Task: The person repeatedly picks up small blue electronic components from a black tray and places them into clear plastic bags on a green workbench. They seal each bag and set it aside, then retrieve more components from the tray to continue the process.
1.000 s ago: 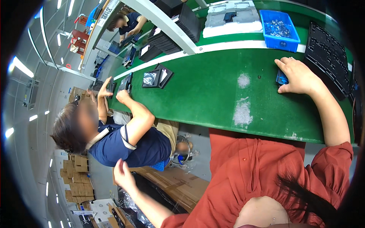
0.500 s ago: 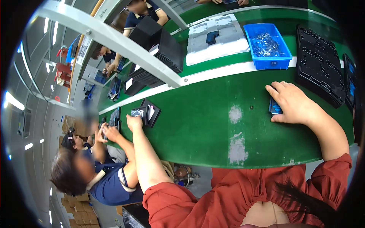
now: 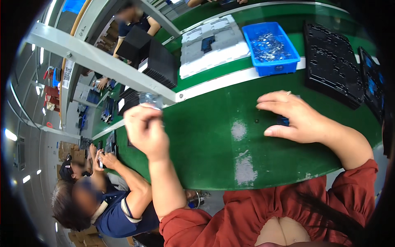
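Observation:
My left hand [image 3: 149, 131] is raised over the left part of the green bench, its fingers closed and smeared by motion. A thin, clear plastic piece [image 3: 150, 100] shows at its fingertips; its exact kind is not plain. On the right, my right hand [image 3: 297, 118] rests low over the bench with its fingers stretched out and the thumb apart. Between thumb and forefinger a small dark-blue flat piece [image 3: 283, 120] shows on the bench, mostly hidden under the palm.
Past the white rail stand a blue bin [image 3: 275, 68] of small shiny parts, a white foam tray [image 3: 191, 61] holding one dark piece and stacked black trays [image 3: 333, 66]. A grey post [image 3: 103, 61] slants across the left. A co-worker [image 3: 119, 201] sits at left.
My left hand has come up and back from the small black tray with the clear piece. My right hand's fingers have spread and lifted a little off the blue pieces. The view has shifted.

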A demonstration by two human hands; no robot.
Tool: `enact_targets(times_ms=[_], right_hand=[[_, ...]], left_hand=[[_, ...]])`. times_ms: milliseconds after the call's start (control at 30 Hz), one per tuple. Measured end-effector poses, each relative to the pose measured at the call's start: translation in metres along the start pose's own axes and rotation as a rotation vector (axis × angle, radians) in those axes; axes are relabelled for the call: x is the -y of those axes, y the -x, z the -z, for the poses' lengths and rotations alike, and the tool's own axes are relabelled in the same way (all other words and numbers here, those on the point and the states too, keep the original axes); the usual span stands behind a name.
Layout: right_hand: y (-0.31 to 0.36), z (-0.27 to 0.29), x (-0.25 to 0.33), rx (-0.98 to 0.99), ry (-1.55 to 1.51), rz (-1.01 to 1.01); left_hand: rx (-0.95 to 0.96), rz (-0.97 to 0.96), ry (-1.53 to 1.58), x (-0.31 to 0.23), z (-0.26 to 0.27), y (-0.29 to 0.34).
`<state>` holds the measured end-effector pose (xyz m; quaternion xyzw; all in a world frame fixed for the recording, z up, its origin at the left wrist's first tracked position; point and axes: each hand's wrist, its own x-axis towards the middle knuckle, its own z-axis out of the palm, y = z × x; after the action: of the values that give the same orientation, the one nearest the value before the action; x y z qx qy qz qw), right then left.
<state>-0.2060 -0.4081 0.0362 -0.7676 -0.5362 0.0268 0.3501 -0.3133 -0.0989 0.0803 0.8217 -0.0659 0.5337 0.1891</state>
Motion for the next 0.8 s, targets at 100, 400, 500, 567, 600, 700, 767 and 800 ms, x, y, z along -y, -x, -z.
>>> enact_targets(times_ms=[100, 400, 500, 567, 600, 700, 767, 800], right_hand=[[0.002, -0.018, 0.000, 0.107, -0.965, -0.307], [-0.002, -0.027, -0.004, -0.203, -1.451, -0.409], [-0.001, -0.031, -0.006, -0.246, -1.359, -0.368], [-0.001, -0.030, 0.000, -0.291, -1.226, -0.402], [-0.001, -0.031, 0.004, -0.304, -1.160, -0.416], [0.000, -0.049, 0.002, -0.300, -1.137, -0.351], [0.003, -0.058, 0.004, -0.283, -1.109, -0.278], [0.002, -0.062, 0.008, -0.311, -1.087, -0.261]], left_hand=[[0.114, -0.271, 0.171, -0.061, -0.037, 0.014], [0.691, -0.501, 0.569, -0.117, -0.085, 0.035], [0.726, -0.117, 0.808, -0.108, -0.082, 0.036], [0.489, 0.223, 0.688, -0.093, -0.085, 0.047], [0.315, 0.472, 0.643, -0.093, -0.088, 0.055], [0.186, 0.615, 0.727, -0.090, -0.096, 0.056], [0.327, 0.671, 0.817, -0.080, -0.097, 0.064], [0.379, 0.722, 0.863, -0.078, -0.096, 0.066]])
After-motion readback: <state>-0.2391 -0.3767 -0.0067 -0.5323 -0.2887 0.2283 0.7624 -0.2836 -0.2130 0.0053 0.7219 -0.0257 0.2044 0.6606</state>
